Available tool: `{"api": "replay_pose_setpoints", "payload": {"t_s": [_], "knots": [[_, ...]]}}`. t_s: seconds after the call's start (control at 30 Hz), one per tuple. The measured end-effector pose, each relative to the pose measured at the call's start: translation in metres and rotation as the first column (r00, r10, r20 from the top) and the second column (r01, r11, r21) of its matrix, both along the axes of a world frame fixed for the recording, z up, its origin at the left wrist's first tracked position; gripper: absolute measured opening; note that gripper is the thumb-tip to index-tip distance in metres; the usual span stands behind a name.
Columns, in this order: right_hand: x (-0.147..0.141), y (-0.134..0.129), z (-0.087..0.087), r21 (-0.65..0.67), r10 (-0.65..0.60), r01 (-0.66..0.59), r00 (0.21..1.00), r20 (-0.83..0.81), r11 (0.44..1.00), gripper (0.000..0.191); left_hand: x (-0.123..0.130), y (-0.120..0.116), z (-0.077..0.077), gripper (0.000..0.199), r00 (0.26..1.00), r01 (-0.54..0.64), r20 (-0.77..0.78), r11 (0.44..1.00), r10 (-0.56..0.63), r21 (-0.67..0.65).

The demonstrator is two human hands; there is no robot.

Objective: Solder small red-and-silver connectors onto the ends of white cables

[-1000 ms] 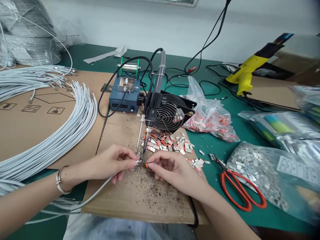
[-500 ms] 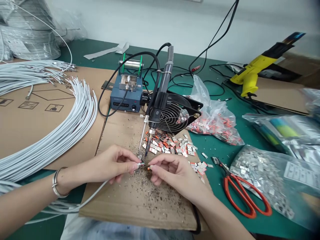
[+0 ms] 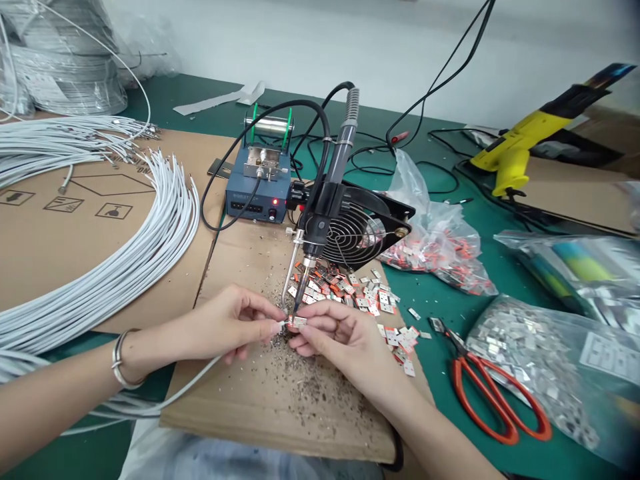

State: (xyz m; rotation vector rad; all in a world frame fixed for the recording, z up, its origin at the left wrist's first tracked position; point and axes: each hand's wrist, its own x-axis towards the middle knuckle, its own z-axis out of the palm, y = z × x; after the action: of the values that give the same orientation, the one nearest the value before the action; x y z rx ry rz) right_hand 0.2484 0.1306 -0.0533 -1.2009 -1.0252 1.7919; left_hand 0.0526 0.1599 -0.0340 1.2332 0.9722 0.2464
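Observation:
My left hand [image 3: 250, 327] pinches a white cable [image 3: 193, 385] close to its end, the rest trailing down to the left. Between the thumb and fingers of my right hand [image 3: 337, 337] is a USB connector [image 3: 299, 322], small and metal with an orange part. Cable end and connector meet right under the tip of a soldering iron [image 3: 303, 287], which is clamped pointing down. A thin metal solder feed tube [image 3: 290, 267] comes down beside the iron. The exact contact at the tip is too small to make out.
Behind the iron stand a blue solder feeder [image 3: 256, 193] and a black fan [image 3: 363, 227]. Loose connectors [image 3: 385, 300] lie right of the tip. Red-handled scissors [image 3: 500, 400], a bag of metal parts [image 3: 530, 360] and a yellow heat gun [image 3: 520, 143] are farther right; bundled white cables [image 3: 150, 253] lie left.
My right hand has moved left and slightly up, bringing the connector against the cable end under the iron tip. A red light on the blue feeder is now lit. The view has shifted slightly.

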Motion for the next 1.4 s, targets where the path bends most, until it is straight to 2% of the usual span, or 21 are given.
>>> {"api": "replay_pose_setpoints", "payload": {"t_s": [0.2, 0.6, 0.83, 1.4], "knots": [[-0.0008, -0.0006, -0.0007, 0.058, 0.004, -0.003, 1.000, -0.010, 0.998, 0.026, 0.0004, 0.0001, 0.0013, 0.028, 1.000, 0.001, 0.000, 1.000, -0.001, 0.011], [-0.0015, 0.0009, 0.0025, 0.077, -0.038, 0.037, 0.999, 0.008, 0.996, 0.026, 0.0009, 0.0012, 0.0062, 0.023, 1.000, 0.002, -0.011, 1.000, -0.002, 0.015], [-0.0002, 0.0012, 0.0019, 0.099, -0.019, 0.019, 1.000, 0.000, 0.995, 0.022, 0.0012, 0.0008, 0.0059, 0.026, 0.999, -0.016, -0.032, 1.000, 0.017, 0.010], [0.0034, 0.0010, 0.0043, 0.064, -0.012, 0.012, 1.000, 0.003, 0.998, 0.023, 0.0020, 0.0008, 0.0044, 0.021, 0.999, -0.040, 0.009, 0.997, 0.041, -0.061]]}}
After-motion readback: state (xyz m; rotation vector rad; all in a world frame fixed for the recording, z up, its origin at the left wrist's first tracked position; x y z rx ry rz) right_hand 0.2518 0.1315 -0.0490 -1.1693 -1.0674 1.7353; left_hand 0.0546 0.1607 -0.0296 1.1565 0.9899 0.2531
